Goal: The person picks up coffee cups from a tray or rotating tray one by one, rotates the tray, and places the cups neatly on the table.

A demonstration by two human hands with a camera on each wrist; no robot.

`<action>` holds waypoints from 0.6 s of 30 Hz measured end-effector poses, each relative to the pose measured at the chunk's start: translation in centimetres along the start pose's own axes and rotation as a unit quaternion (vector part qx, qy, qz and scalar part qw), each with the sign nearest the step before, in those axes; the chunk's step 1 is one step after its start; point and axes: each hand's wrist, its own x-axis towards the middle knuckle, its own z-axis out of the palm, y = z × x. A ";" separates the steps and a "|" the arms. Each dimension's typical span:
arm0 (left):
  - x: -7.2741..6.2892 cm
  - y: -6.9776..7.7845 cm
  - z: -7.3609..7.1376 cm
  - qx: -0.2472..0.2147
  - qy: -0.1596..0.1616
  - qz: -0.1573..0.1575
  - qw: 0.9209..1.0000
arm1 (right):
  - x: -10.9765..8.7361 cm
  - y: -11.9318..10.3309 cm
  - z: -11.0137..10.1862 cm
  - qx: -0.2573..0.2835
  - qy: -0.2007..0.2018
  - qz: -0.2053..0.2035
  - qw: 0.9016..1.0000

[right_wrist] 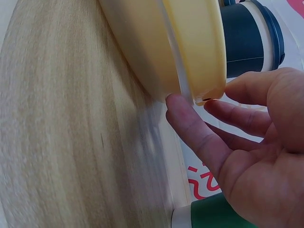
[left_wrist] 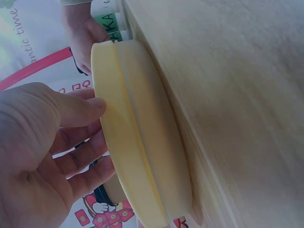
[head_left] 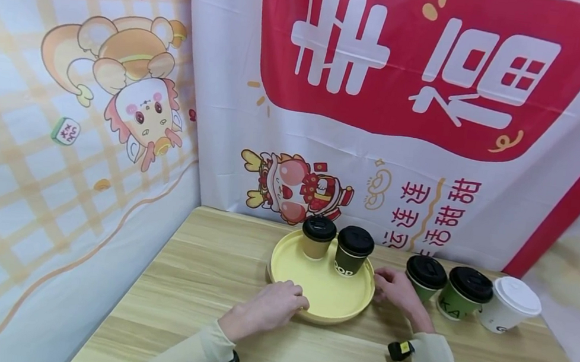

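Observation:
A round yellow tray (head_left: 333,296) with a raised rim is on the wooden table. Two lidded paper cups stand upright toward its back: a tan cup (head_left: 315,246) with a black lid and a dark cup (head_left: 349,262) with a black lid. At the tray's near left edge, my left hand (head_left: 276,305) pinches the rim, the thumb (left_wrist: 90,110) outside and the other fingers over the inner side. My right hand (head_left: 397,289) holds the right edge, its fingertips (right_wrist: 178,104) against the outer wall and rim.
To the right of the tray stand a green cup with a black lid (head_left: 426,274), another green cup with a black lid (head_left: 462,296) and a white cup (head_left: 509,304). Printed cloth (head_left: 223,108) hangs behind and along the left of the wooden table (head_left: 196,254).

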 end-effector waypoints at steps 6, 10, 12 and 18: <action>-0.2 -0.6 0.3 -0.023 0.008 0.001 1.000 | 0.1 0.2 0.0 0.000 0.000 0.002 1.000; -0.3 -1.1 0.3 -0.043 0.001 -0.004 0.999 | 0.1 0.4 0.0 0.010 -0.002 0.003 1.000; -0.4 -1.2 0.2 -0.050 -0.002 -0.005 0.999 | 0.1 0.4 0.0 0.015 -0.003 0.005 1.000; -0.7 -1.8 0.0 -0.065 -0.003 -0.007 0.998 | -0.2 0.2 -0.1 0.005 0.003 -0.002 1.000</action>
